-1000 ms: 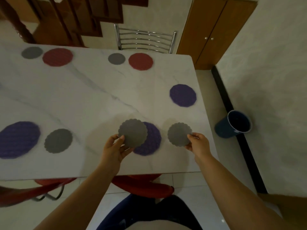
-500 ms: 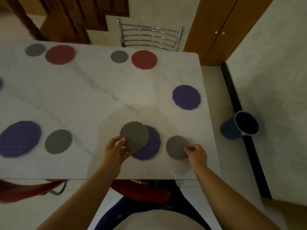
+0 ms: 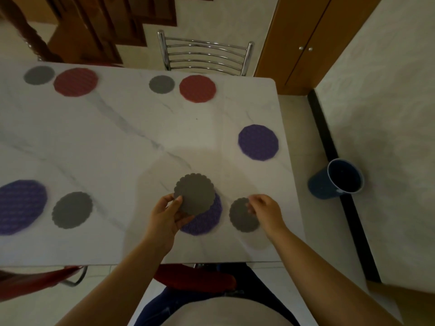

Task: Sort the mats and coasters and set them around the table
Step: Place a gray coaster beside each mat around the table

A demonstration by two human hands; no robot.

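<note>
The surface (image 3: pixel 117 142) looks like polished white marble with grey veins, smooth with a soft sheen. The raised grey coaster (image 3: pixel 195 194) above its near edge is matt and smooth-faced, perhaps rubber or silicone. The flat grey coaster (image 3: pixel 242 218) lying on the surface has the same dull finish. The near purple mat (image 3: pixel 208 223) shows a knobbly, woven-looking texture, as do the right purple mat (image 3: pixel 258 142) by the surface's right edge and the red mat (image 3: pixel 197 88) at its far edge. Behind that far edge the chair (image 3: pixel 204 55) back is bright chromed metal tube. Right of the surface, the cupboard doors (image 3: pixel 303 31) are satin wood with small metal knobs, and the blue bin (image 3: pixel 322 188) looks like smooth plastic.
</note>
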